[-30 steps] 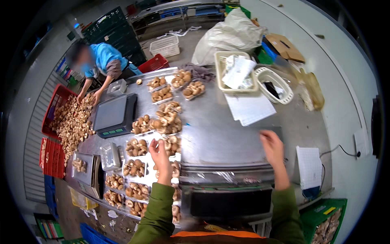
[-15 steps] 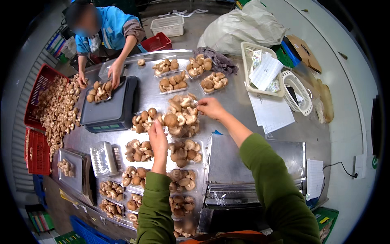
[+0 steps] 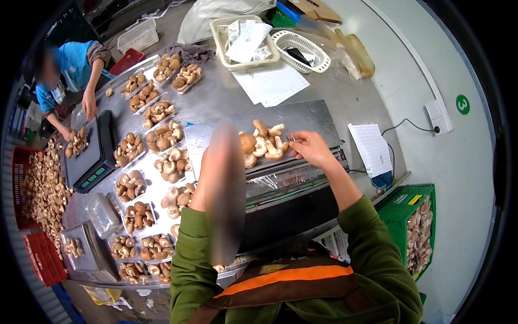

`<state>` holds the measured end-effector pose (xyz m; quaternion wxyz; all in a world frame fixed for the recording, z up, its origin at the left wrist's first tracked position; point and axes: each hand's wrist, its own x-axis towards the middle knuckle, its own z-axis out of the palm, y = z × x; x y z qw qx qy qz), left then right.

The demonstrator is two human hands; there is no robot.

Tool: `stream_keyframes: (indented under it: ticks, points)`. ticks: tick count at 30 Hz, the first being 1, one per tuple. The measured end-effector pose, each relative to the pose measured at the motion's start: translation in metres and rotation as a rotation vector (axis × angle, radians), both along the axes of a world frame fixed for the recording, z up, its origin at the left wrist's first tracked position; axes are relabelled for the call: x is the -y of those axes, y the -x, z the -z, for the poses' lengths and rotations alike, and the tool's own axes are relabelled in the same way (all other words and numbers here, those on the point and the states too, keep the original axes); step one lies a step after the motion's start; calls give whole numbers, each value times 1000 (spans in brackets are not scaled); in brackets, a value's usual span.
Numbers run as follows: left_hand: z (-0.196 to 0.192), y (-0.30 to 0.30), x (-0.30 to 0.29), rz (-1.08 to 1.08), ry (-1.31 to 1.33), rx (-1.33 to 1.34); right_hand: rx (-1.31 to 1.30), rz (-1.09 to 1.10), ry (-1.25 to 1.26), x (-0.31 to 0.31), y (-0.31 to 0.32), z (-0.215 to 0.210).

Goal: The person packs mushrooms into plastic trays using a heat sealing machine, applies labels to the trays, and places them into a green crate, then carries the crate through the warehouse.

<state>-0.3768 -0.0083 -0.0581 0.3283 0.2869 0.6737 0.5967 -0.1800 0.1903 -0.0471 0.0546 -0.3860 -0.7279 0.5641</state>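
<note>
**Right grip at the tray's right edge; left grip smeared by motion**

I am holding my right hand [image 3: 308, 148] at the right-hand end of a clear tray of mushrooms [image 3: 263, 143], which is resting on the wrapping machine [image 3: 280, 178] set on the steel desk [image 3: 216, 97]. My thumb and forefinger are pinching together at the tray's near right corner, apparently on a thin edge of film or of the tray itself; which of the two I cannot tell. The tray is lying directly to the left of this grip, its long axis running left to right across the machine, so my right hand is the nearer one.

My left hand [image 3: 216, 162] is showing only as a tall blur just left of the tray; whether its grip is apart or together I cannot tell.

Further left, filled trays [image 3: 162, 135] are standing in rows on the desk beside a black scale [image 3: 91, 156], where another person's hand [image 3: 89, 102] is reaching. Papers [image 3: 272, 83] are lying beyond the machine.
</note>
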Motion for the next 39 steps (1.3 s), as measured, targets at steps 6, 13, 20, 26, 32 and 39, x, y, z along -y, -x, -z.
stream_keyframes:
  ticks: [6,13,20,26,32,39]
  points:
    - [-4,-32,72,-290,638,-644,397,14,-666,9,-89,-14]
    - [22,-69,71,-184,698,-665,367,-70,-506,30,-80,22]
    - [-77,-33,95,-259,-412,573,-576,116,737,-1,-67,-85]
    - [-16,40,-39,-313,-89,-346,-436,109,134,-90,56,-20]
    - [22,25,-18,99,213,-95,160,-194,295,-89,40,34]
    - [10,15,25,480,117,246,-218,-207,555,-59,-30,39]
